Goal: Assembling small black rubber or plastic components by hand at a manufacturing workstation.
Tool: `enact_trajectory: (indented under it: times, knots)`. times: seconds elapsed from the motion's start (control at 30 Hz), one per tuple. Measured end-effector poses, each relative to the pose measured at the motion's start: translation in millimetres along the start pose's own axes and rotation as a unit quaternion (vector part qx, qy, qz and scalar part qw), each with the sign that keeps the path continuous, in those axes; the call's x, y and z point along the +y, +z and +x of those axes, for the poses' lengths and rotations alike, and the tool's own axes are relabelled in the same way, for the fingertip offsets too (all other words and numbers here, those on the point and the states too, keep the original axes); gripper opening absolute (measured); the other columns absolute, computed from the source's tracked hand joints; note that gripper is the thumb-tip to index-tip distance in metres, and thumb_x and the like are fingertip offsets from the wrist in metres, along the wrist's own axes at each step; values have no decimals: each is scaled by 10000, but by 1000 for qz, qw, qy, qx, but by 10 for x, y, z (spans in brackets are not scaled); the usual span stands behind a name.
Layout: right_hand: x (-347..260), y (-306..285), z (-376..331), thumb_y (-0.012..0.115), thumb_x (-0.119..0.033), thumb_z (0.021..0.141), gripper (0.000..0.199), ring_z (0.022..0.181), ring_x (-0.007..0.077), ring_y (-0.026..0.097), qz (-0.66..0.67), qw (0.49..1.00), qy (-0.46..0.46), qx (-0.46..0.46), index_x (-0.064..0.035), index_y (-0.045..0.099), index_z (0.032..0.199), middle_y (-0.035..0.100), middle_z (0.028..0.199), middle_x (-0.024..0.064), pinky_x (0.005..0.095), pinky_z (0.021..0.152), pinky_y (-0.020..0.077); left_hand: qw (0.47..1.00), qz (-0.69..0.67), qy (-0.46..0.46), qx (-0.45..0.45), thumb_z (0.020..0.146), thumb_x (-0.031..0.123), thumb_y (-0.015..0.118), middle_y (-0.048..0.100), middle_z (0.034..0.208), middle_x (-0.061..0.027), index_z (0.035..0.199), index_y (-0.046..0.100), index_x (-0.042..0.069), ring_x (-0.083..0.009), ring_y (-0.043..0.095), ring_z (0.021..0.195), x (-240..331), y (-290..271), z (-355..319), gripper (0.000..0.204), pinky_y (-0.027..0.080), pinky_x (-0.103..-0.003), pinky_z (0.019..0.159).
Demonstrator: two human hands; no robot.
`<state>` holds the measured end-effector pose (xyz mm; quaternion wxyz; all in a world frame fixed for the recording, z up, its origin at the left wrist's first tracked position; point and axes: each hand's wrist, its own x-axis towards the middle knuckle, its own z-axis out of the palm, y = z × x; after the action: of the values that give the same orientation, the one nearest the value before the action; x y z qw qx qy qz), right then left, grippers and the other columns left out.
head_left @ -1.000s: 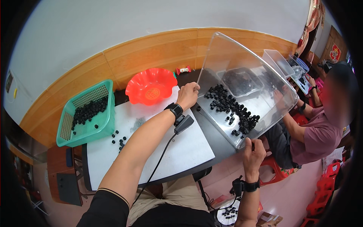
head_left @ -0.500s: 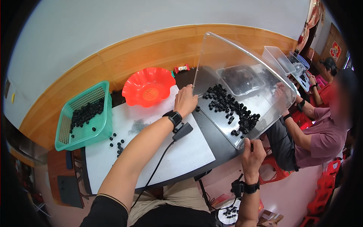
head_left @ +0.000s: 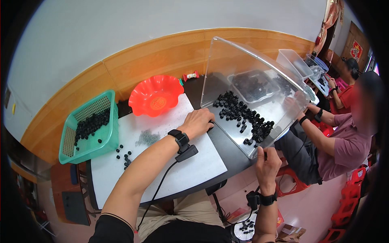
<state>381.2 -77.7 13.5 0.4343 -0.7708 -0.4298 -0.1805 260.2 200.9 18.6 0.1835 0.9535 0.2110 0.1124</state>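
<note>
A large clear plastic box (head_left: pixel 227 139) stands tilted at the table's right end, with many small black caps (head_left: pixel 261 131) slid together on its lower side. My right hand (head_left: pixel 268 164) pinches the near corner of this box. Beside the box's left edge, my left hand (head_left: pixel 196 122) is down on the dark tabletop, off the box. Its fingers are curled together over a small black cap (head_left: pixel 210 124), mostly hidden under the fingertips. Another person's hand (head_left: pixel 298 101) is at the far right side of the box, seen partly through the plastic.
A green basket (head_left: pixel 87 153) of black caps stands at the left, beside a red scalloped bowl (head_left: pixel 156 95). Loose caps (head_left: pixel 126 160) and a grey-green patch (head_left: pixel 148 137) lie on the white sheet (head_left: pixel 194 166). A seated person (head_left: pixel 320 150) is close on the right.
My left hand has let go of the box's left edge and come down to the tabletop, closing over a loose cap. My right hand stays on the box corner.
</note>
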Motion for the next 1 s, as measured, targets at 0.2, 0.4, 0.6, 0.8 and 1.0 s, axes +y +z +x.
enact_trajectory:
  times: [0.2, 0.4, 0.6, 0.8, 1.0]
  knots:
    - [6, 4, 3, 703, -127, 921, 196, 589, 345, 594, 7, 1000, -4, -8, -11, 587, 814, 588, 723, 156, 417, 542, 444, 996, 52, 30, -62, 830, 77, 677, 681, 1029, -157, 932, 739, 50, -362, 660, 972, 39, -13, 115, 122, 536, -443, 818]
    - [-6, -23, 17, 705, -120, 915, 188, 600, 351, 605, 15, 1000, -8, -15, -9, 590, 816, 596, 726, 162, 420, 549, 454, 983, 133, 74, -100, 765, 8, 671, 692, 880, -191, 897, 707, 9, -395, 676, 910, 154, -93, 217, 137, 544, -471, 763]
    - [-3, -45, 16, 710, -120, 908, 183, 609, 360, 611, 28, 999, 0, -26, -10, 590, 824, 604, 731, 167, 425, 560, 462, 985, 94, 52, -137, 687, 47, 725, 690, 858, -198, 863, 679, 10, -394, 677, 868, 246, -195, 241, 186, 542, -456, 739]
    - [13, -30, 19, 716, -132, 907, 219, 572, 342, 583, 41, 999, -12, -16, 4, 584, 798, 577, 674, 172, 399, 541, 442, 993, 28, 31, -114, 669, 82, 726, 680, 790, -180, 824, 650, 15, -365, 676, 808, 218, -195, 203, 185, 535, -425, 699]
    - [-15, -66, 36, 718, -105, 897, 186, 608, 370, 602, 43, 998, -11, -41, -5, 580, 823, 589, 723, 169, 430, 554, 460, 993, -90, 38, -62, 670, 132, 739, 691, 791, -162, 817, 644, -10, -305, 684, 770, 174, -136, 264, 226, 539, -374, 712]
